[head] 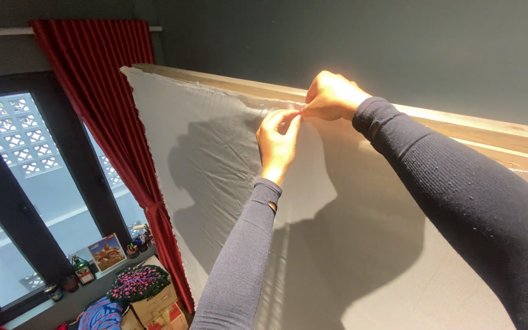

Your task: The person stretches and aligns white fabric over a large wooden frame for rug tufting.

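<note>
A large sheet of pale grey cloth hangs over a tall wooden frame. Its frayed top edge lies along the frame's upper bar. My left hand pinches the cloth just below that edge, fingers closed on a small fold. My right hand meets it from above, fingertips closed on the same spot at the cloth's edge. Both arms wear dark long sleeves. Whether a pin or staple sits between the fingers is hidden.
A red curtain hangs tied back to the left of the frame, beside a dark-framed window. On the sill stand a picture card and a bottle. Cardboard boxes and patterned fabric lie below. A dark green wall rises behind.
</note>
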